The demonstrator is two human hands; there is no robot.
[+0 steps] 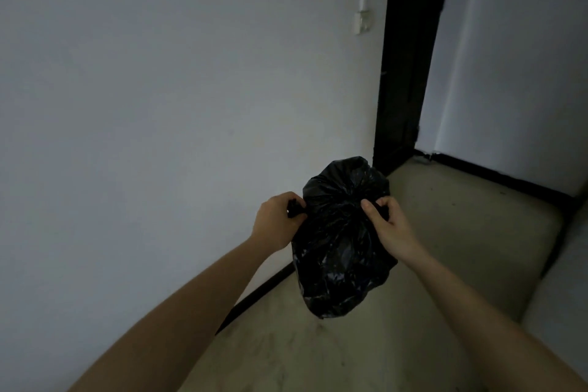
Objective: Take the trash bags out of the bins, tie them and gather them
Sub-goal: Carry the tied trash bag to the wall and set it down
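A filled black trash bag (pixel 340 248) hangs in the air in front of me, above the pale floor. Its mouth is gathered into folds near the top. My left hand (pixel 276 219) grips a twisted strand of the bag's rim on the left side. My right hand (pixel 386 219) grips another strand of the rim on the right side. Both strands are pulled outward, away from each other. No bin is in view.
A white wall (pixel 159 105) runs close on the left, with a black skirting strip (pixel 254 296) along its base. A dark door frame (pixel 410 57) stands ahead, with a wall switch (pixel 362 21) beside it. A step edge (pixel 541 248) drops at the right.
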